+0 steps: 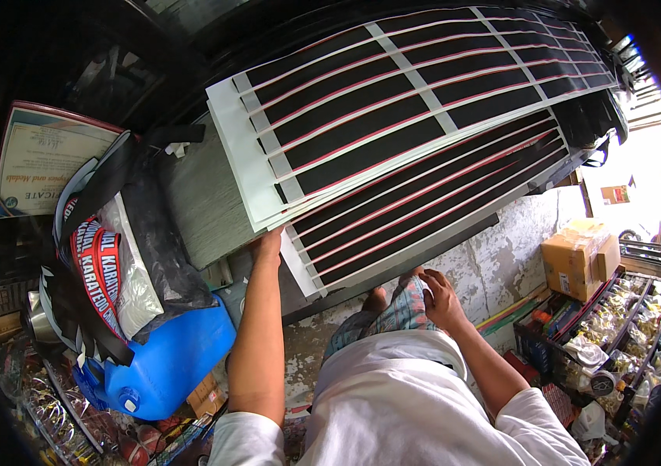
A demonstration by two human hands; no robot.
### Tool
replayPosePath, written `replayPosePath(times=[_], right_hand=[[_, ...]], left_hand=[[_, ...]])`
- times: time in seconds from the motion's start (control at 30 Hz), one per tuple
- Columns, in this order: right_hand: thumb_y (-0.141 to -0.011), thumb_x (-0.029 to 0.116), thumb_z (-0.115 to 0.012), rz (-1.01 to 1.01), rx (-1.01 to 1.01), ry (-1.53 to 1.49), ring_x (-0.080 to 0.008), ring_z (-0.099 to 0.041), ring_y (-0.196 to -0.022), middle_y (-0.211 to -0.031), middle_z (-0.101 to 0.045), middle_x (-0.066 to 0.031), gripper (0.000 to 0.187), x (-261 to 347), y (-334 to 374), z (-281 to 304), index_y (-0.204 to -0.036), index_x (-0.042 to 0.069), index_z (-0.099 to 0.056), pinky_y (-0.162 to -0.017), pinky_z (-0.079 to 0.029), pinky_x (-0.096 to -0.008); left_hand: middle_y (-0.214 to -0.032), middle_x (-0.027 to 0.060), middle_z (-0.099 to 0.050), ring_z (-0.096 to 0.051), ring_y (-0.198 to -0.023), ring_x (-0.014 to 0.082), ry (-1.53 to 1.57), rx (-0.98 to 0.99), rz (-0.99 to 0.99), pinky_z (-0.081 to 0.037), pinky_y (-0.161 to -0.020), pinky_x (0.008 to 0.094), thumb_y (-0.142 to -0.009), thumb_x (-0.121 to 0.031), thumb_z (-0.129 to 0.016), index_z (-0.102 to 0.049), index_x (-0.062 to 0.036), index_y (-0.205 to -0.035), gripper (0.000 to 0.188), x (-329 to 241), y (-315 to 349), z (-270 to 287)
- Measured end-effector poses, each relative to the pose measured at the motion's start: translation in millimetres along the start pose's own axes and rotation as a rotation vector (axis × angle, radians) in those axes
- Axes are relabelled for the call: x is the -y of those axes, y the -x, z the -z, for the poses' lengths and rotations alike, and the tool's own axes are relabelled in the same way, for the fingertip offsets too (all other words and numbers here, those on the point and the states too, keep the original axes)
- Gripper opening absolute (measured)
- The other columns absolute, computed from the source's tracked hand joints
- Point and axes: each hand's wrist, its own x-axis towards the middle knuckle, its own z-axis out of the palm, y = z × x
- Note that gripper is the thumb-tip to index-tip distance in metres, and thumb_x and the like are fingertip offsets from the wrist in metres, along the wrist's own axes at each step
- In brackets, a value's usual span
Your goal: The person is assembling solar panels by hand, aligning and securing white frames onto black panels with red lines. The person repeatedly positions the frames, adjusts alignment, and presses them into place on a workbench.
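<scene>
Long white printed sheets [229,140] with black panels and red-edged white stripes lie in layers across a dark table. My left hand [270,242] is at the near left corner of the upper sheets, pinching their edge; its fingertips are partly hidden there. A lower striped sheet [299,268] shows beneath, offset toward me. My right hand [443,301] rests by the patterned shorts [406,307] on my leg, holding nothing, its fingers loosely bent and apart.
A grey board [204,190] sits left of the sheets, beside dark straps and a plastic bag [132,272]. Below them stands a blue jug [167,365]. A framed certificate [43,167] leans at far left. On the right, a cardboard box [579,260] sits by crates of small packed items [617,342].
</scene>
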Motion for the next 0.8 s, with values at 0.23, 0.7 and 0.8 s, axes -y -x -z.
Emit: replayPosePath(times=[0.23,0.7,0.8], right_hand=[[-0.091,-0.007,-0.063,0.013,0.013,-0.007,-0.0471,-0.062,-0.135,-0.146,-0.062,-0.0271,0.052,-5.7,-0.7,-2.9,-0.142,-0.001,-0.065,-0.116,-0.052,-0.0519],[-0.092,-0.006,-0.063,-0.073,0.036,0.007,-0.0479,-0.063,-0.134,-0.147,-0.062,-0.0283,0.051,-6.9,3.2,3.7,-0.143,-0.002,-0.065,-0.115,-0.052,-0.051],[-0.091,-0.007,-0.063,-0.051,0.015,0.003,-0.048,-0.063,-0.133,-0.146,-0.062,-0.0286,0.052,-9.1,5.0,2.1,-0.143,-0.001,-0.065,-0.115,-0.053,-0.0515]], left_hand=[[-0.146,0.0162,-0.07,-0.066,-0.132,0.0293,-0.395,-0.022,-0.266,-0.048,-0.115,0.0417,-0.1,-0.019,-0.081,-0.065,-0.0028,-0.146,0.052,-8.3,11.5,20.7],[-0.153,0.0287,-0.059,-0.055,-0.144,0.0465,-0.634,0.023,-0.448,-0.043,-0.122,0.0497,-0.099,-0.025,-0.082,-0.058,0.0005,-0.152,0.064,-33.7,34.8,17.6],[-0.154,0.0287,-0.059,-0.056,-0.144,0.0459,-0.72,0.017,-0.534,-0.043,-0.121,0.0496,-0.098,-0.026,-0.083,-0.058,0.0002,-0.151,0.064,-35.3,31.8,17.0]])
